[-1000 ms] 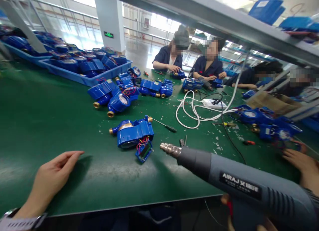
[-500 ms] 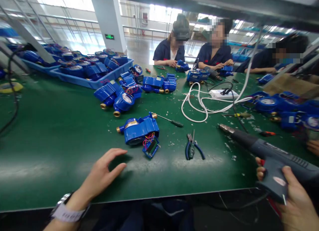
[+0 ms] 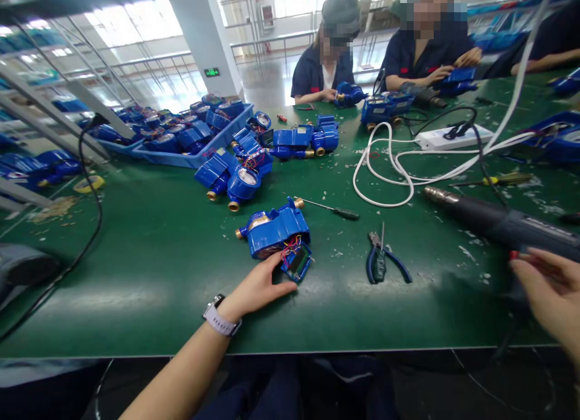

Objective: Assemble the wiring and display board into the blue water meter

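My left hand (image 3: 259,287) is at the near side of a blue water meter (image 3: 276,231) with brass ends. Its thumb and fingers are apart, beside a small display module (image 3: 298,261) joined to the meter by thin coloured wires. The fingertips reach the module's left edge; whether they press on it I cannot tell. At the right edge, my right hand (image 3: 550,287) is closed about the handle of a dark heat gun (image 3: 507,223), near its red switch. That handle is blurred and partly hidden. The metal nozzle points left across the green table.
Pliers (image 3: 372,266) and screwdrivers lie right of the meter. White cable loops (image 3: 385,166) run to a power strip (image 3: 453,137). More meters (image 3: 242,181) sit behind, by a full blue crate (image 3: 194,159). Co-workers (image 3: 326,69) handle meters across the green table (image 3: 149,287).
My left hand has moved right and forward to the display module. The heat gun has shifted farther from me over the table, and my right hand has turned on it. The view has swung left.
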The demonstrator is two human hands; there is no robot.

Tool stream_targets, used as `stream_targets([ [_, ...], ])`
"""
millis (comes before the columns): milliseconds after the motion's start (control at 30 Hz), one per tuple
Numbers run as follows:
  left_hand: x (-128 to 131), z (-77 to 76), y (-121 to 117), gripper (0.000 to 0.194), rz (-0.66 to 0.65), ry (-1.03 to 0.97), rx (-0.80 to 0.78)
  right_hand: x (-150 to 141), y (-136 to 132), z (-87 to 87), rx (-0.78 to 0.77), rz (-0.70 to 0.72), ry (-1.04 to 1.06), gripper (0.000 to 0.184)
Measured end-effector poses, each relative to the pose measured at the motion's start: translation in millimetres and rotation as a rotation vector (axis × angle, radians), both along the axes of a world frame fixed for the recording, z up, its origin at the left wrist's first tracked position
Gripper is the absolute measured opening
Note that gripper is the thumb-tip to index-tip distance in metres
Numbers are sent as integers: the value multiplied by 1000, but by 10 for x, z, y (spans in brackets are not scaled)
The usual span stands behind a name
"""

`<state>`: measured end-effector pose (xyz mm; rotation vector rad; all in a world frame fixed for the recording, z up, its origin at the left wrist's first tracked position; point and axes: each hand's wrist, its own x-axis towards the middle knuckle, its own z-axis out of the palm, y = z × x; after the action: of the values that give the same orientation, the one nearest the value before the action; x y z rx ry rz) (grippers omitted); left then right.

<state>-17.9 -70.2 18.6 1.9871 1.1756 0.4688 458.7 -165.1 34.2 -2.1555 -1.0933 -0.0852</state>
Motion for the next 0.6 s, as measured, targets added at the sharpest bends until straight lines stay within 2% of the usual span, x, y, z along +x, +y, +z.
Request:
stream_targets([
  [100,25,18,68,78,-39,-27,-46,-782,134,61,-110,321,-48,59],
  [167,43,31,90,80,-71,-60,-64,-1186,263,38,-220,489,-140,60],
  [267,85,34,89,80,-84,-122,-102,-1541,415,-34,-381,518,-260,64],
  [400,142,-2,75,79,-54,-206,-165,-1638,454,-87,-509,456,-227,58],
  [600,174,-70,112,92,-49,-426,-336,-1448,240,-126,-356,487,58,48],
])
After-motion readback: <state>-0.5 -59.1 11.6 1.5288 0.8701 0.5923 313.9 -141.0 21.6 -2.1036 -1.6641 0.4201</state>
